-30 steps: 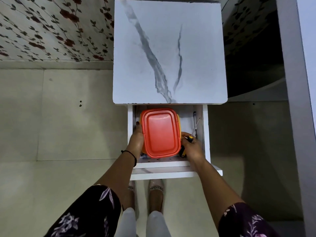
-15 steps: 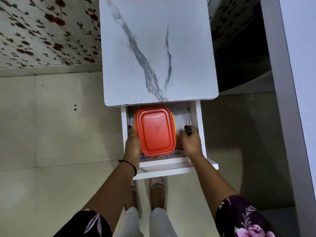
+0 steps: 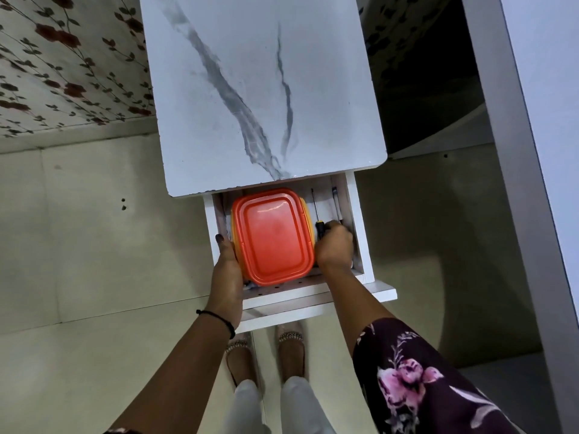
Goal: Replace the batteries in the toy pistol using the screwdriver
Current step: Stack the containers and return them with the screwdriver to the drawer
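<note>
An orange-lidded plastic box (image 3: 273, 236) lies in the open white drawer (image 3: 363, 233) under the marble table top (image 3: 260, 89). My left hand (image 3: 227, 270) holds the box's left side, fingers along its edge. My right hand (image 3: 334, 245) sits at the box's right side with its fingers curled round the black and yellow handle of a screwdriver (image 3: 315, 211), whose thin shaft points toward the back of the drawer. The toy pistol is not in sight.
A pen-like stick (image 3: 336, 203) lies along the drawer's right wall. Floral wallpaper covers the wall at upper left. A white panel (image 3: 532, 151) stands at the right. My feet (image 3: 266, 355) are on the tiled floor below the drawer front.
The screwdriver's shaft has swung from tilted right to pointing straight back. My right hand has shifted slightly along the box's right side. My left hand stays on the box.
</note>
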